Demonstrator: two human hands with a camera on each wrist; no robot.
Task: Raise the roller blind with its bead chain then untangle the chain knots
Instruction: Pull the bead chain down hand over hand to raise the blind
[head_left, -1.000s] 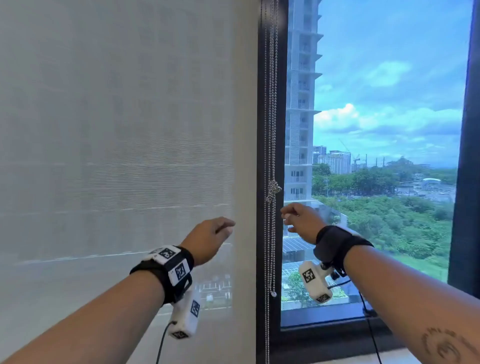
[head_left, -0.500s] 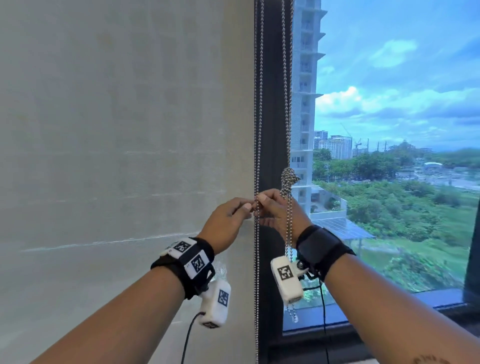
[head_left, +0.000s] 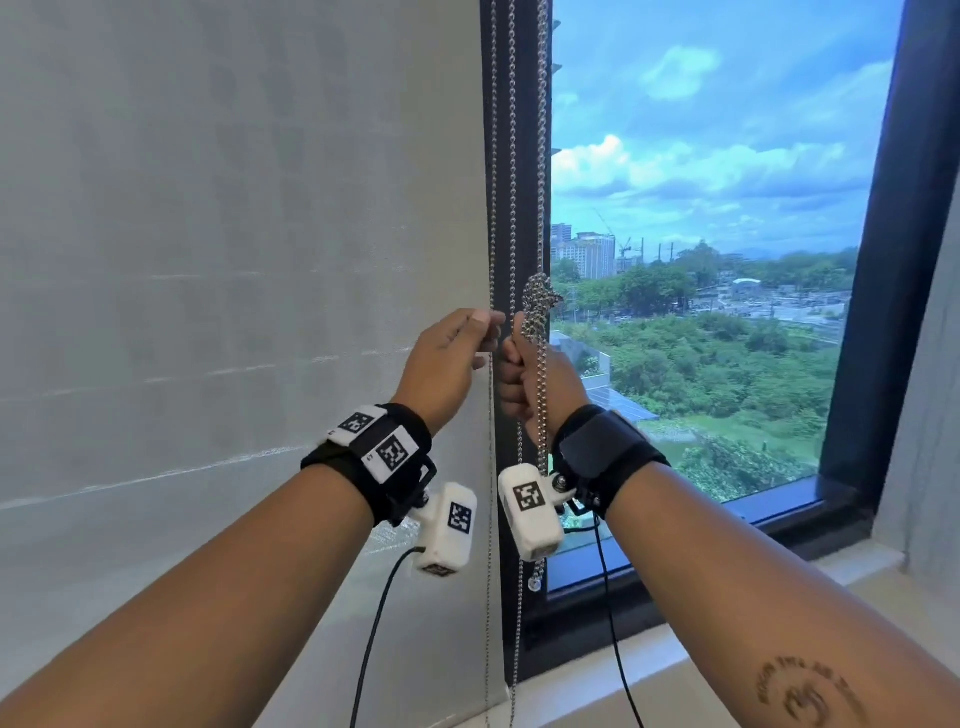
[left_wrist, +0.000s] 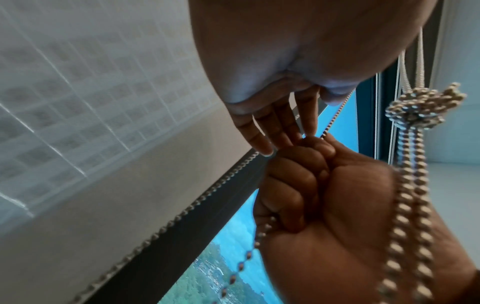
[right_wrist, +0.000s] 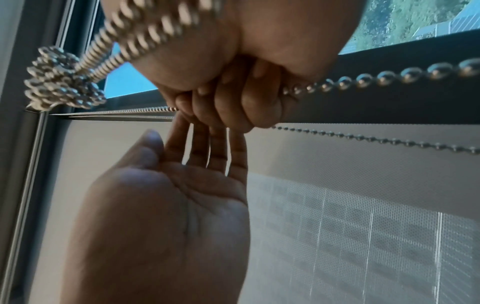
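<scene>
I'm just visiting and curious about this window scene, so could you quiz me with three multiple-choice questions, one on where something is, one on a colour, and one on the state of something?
1. Where is the knot in the bead chain?
A. just above the right hand
B. down at the window sill
C. left of the blind

2. What colour is the window frame?
A. white
B. dark, near black
C. red

3. What is the right hand doing?
A. hanging open, holding nothing
B. gripping a strand of the chain in a fist
C. pressing flat on the glass

Answers:
1. A, the clump of beads sits right over the fist in the head view.
2. B, the frame reads dark beside the bright sky.
3. B, the left wrist view shows the fingers curled round a strand, while the left hand reaches to the neighbouring strand.
</scene>
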